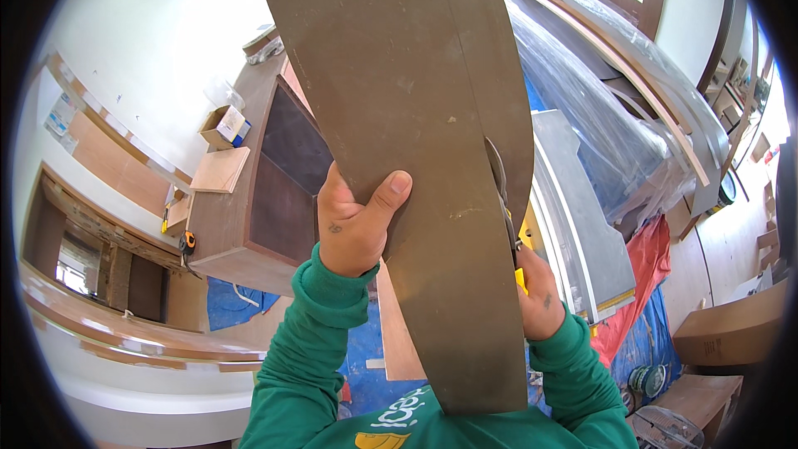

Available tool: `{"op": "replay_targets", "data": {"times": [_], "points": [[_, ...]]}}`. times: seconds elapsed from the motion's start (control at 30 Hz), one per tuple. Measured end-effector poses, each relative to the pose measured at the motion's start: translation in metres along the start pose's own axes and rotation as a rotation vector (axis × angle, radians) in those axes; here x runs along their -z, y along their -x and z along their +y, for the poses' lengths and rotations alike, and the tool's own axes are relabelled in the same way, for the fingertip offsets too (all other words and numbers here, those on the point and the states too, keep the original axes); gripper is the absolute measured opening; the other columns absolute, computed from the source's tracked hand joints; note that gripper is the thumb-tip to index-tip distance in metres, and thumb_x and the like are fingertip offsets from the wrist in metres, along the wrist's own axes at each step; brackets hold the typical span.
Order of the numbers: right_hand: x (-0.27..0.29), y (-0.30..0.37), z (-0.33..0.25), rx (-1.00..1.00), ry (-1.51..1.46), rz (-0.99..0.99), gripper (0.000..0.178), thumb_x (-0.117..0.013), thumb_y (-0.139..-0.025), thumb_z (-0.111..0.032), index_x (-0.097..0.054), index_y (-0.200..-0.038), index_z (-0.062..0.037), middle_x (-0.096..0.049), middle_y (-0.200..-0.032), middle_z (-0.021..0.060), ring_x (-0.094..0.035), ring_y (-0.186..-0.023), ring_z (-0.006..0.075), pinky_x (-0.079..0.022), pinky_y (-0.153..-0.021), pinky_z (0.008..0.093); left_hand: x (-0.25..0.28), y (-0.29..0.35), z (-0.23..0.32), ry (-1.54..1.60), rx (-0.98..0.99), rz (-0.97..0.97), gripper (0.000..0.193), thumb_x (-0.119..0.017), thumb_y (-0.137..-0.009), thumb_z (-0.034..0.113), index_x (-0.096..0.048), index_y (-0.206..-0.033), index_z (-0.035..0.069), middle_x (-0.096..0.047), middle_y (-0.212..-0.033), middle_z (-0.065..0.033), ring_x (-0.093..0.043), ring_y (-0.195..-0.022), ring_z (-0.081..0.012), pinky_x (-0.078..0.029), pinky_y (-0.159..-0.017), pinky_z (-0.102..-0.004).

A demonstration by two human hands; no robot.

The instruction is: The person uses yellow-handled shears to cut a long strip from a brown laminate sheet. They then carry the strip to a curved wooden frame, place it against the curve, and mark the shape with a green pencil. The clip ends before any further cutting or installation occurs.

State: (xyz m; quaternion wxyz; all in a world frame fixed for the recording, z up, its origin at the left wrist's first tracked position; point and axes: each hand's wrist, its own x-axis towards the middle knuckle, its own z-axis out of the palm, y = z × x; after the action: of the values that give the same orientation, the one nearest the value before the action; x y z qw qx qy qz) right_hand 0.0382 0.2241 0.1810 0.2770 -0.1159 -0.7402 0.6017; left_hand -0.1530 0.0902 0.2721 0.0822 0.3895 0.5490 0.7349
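A long brown laminate sheet (416, 91) rises in front of me, its lower end at my chest. My left hand (359, 220) grips its left edge, thumb flat on the face and the other fingers hidden behind. A slit runs down the sheet and leaves a curved strip (514, 108) along its right side. Where the slit ends, yellow-handled snips (520, 279) show partly from behind the sheet. My right hand (540, 295) is closed around their handles at the sheet's right edge, its fingers mostly hidden.
To the left stands a brown cabinet (237, 229) with an open carton (224, 126) and a tape measure (188, 243). Plastic-wrapped panels (573, 108) and grey boards (573, 208) lean at right. A cardboard box (731, 328) and a fan (665, 428) sit at lower right.
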Motion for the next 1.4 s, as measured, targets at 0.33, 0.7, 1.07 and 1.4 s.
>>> {"op": "replay_targets", "data": {"times": [0.33,0.7,1.07,1.4], "points": [[0.005,0.003,-0.001,-0.031,0.070,-0.026,0.031,-0.065,-0.093,-0.021,-0.060,-0.111,0.0039,-0.061,-0.090,0.0240,-0.056,-0.082,0.0461,-0.048,-0.076,0.0446,0.000,-0.001,0.002,0.017,-0.002,-0.011,0.030,-0.068,-0.100,0.004,-0.060,-0.129,0.000,-0.071,-0.120,-0.0086,-0.067,-0.107,-0.0157,-0.053,-0.095,-0.0317],[0.004,-0.006,-0.005,0.061,0.069,0.001,0.034,-0.066,-0.094,-0.024,-0.059,-0.109,0.0055,-0.058,-0.090,0.0253,-0.055,-0.084,0.0460,-0.048,-0.077,0.0445,-0.004,0.002,0.008,-0.002,-0.012,0.005,0.031,-0.070,-0.100,0.007,-0.060,-0.129,-0.001,-0.071,-0.118,-0.0081,-0.066,-0.104,-0.0145,-0.053,-0.093,-0.0303],[0.008,-0.002,-0.012,0.020,0.076,0.009,0.039,-0.066,-0.094,-0.030,-0.060,-0.111,0.0046,-0.057,-0.086,0.0260,-0.055,-0.080,0.0466,-0.047,-0.074,0.0451,-0.007,0.002,0.014,0.013,-0.018,-0.027,0.030,-0.069,-0.101,0.006,-0.060,-0.128,0.000,-0.070,-0.118,-0.0071,-0.066,-0.104,-0.0138,-0.053,-0.092,-0.0301],[0.009,-0.009,-0.017,0.030,0.075,0.013,0.038,-0.065,-0.093,-0.029,-0.060,-0.112,0.0038,-0.060,-0.089,0.0266,-0.057,-0.085,0.0468,-0.047,-0.079,0.0458,-0.009,0.002,0.016,0.032,-0.022,-0.043,0.029,-0.069,-0.101,0.006,-0.060,-0.128,-0.001,-0.070,-0.118,-0.0075,-0.066,-0.103,-0.0138,-0.053,-0.092,-0.0302]]}}
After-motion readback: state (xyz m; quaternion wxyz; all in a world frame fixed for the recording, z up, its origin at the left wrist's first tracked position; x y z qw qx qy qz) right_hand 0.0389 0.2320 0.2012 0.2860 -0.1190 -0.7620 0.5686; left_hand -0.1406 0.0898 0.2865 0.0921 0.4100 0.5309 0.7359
